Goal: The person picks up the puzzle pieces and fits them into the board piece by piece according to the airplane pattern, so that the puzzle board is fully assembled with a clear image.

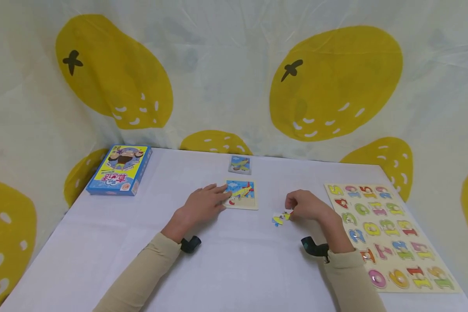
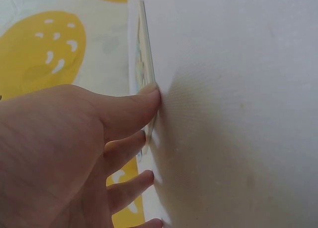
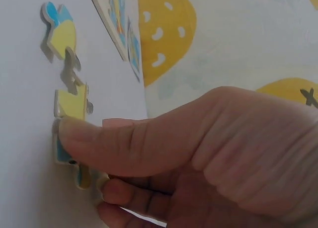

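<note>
My left hand (image 1: 204, 203) rests at the left side of a small jigsaw board (image 1: 253, 205), fingers extended onto it. In the left wrist view, its thumb (image 2: 131, 109) touches the board's edge (image 2: 145, 44). The board carries a partly filled yellow airplane picture with a bare patch near its bottom. To the right, my right hand (image 1: 306, 206) pinches a jigsaw piece (image 3: 62, 152), blue where it shows; thumb and fingers hide much of it. Beside it is a yellow jigsaw piece (image 3: 72, 103). A yellow-and-blue jigsaw piece (image 3: 62, 33) lies slightly apart on the cloth.
Behind the board lies a small airplane picture tile (image 1: 239, 165). A blue and yellow box (image 1: 118, 170) sits at the back left. On the right is a large wooden number puzzle board (image 1: 378, 236), partly behind the right forearm. A fruit-print cloth (image 1: 226, 86) hangs behind the table.
</note>
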Demonstrator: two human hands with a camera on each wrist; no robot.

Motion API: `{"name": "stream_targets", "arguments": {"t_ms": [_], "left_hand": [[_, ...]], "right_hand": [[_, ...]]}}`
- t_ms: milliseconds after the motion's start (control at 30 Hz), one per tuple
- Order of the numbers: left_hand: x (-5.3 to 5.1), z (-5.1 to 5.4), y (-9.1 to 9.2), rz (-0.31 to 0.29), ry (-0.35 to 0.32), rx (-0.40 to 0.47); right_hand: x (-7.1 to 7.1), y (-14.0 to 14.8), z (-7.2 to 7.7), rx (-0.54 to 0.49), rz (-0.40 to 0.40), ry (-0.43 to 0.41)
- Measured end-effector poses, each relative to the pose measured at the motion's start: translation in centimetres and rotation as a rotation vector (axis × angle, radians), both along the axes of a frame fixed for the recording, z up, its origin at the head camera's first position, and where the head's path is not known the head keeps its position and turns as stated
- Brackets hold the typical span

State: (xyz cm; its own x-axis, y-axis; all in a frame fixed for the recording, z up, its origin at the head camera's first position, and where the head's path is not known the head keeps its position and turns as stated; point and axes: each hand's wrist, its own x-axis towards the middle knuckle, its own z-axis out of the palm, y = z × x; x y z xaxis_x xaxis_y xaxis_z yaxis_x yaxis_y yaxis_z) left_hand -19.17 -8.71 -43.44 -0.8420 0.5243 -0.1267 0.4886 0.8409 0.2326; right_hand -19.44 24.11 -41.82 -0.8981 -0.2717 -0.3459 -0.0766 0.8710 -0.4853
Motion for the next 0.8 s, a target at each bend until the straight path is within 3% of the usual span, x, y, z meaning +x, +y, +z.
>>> {"name": "stream_targets", "arguments": {"t_ms": [333,600,800], "left_hand": [[-0.2,-0.4,-0.1,-0.005,-0.003,0.004],[-0.2,-0.5,-0.1,-0.003,-0.001,0.014],[-0.2,-0.4,-0.1,0.0,-0.003,0.008]], "right_hand": [[-0.4,0.8,0.3,-0.057,-0.027,0.029],[-0.7,-0.1,-0.2,-0.225,-0.029,0.104],[-1.0,-1.7,-0.9,-0.331,-0.078,0.043]]}}
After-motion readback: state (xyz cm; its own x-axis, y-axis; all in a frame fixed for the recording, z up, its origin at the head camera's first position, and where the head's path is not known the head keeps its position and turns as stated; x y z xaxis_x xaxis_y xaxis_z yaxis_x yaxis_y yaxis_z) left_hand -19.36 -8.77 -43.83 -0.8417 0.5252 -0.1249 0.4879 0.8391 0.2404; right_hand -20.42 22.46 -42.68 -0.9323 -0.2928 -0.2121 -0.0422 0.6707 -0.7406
